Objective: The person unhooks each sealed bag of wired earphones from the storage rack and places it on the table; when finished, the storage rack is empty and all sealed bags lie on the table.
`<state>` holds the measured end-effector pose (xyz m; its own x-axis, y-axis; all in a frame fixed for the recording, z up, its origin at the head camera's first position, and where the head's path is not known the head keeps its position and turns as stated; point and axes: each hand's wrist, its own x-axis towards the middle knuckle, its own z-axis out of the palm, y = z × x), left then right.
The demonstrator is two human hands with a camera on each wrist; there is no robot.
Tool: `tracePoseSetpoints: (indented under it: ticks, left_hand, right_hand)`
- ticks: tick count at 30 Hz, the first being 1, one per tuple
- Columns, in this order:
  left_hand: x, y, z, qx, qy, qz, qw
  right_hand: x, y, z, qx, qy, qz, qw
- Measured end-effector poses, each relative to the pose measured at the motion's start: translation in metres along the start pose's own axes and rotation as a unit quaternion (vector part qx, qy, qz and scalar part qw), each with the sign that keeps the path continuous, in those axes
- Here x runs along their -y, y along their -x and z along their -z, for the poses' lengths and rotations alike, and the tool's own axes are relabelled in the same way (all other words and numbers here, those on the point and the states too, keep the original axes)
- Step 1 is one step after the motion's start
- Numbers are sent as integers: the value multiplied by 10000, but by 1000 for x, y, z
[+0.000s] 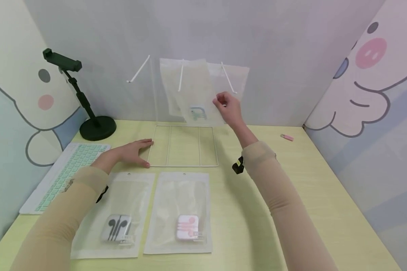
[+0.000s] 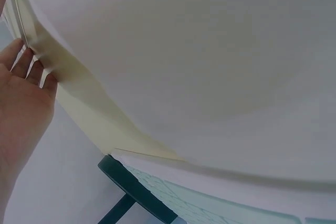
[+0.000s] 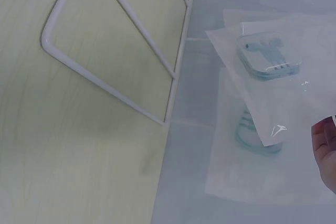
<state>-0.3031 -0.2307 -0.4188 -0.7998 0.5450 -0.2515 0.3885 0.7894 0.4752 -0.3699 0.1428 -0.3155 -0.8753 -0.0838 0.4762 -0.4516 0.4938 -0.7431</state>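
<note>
Head view: white wire rack (image 1: 184, 166) at the far middle of the surface (image 1: 325, 207). Left hand (image 1: 133, 151) at its base's left side, fingers loosely extended, touching the wire, not gripping. Right hand (image 1: 228, 107) up near the hooks (image 1: 138, 69), fingers curled, apparently pinching the side edge of a tilted pouch (image 1: 198, 98) in front of the rack. Whether that is on a hook: cannot tell. Judgement: for hanging, pinch near the top, align hole with hook tip, slide back level; left hand should brace the base lightly. Count: three hooks; two flat pouches (image 1: 178, 192) on the near surface, one earphone case (image 1: 187, 227) each (black, pink); one keyboard (image 1: 68, 180); one phone stand (image 1: 97, 130).

Left wrist view: four fingertips by the wire; no grip seen.

Right wrist view: tilted pouch overlaps a rear pouch (image 3: 247, 177). Two blue-green cases (image 3: 270, 59) counted; at least two pouches here, exact number obscured. Right hand partly cropped.
</note>
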Motion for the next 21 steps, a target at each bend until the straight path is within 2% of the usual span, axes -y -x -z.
tracePoseSetpoints:
  ticks: [7, 11, 15, 21]
  left_hand:
    - [0, 1, 0, -30, -35, -83, 10000]
    - [0, 1, 0, -2, -7, -26, 10000]
    - [0, 0, 1, 14, -51, 2, 10000]
    - [3, -2, 0, 12, -71, -2, 10000]
  right_hand:
    - [5, 4, 10, -41, 243, 154, 9996]
    - [7, 8, 12, -113, 77, 187, 9997]
    - [9, 14, 16, -273, -39, 508, 9983]
    - [11, 20, 26, -336, 100, 1152, 9927]
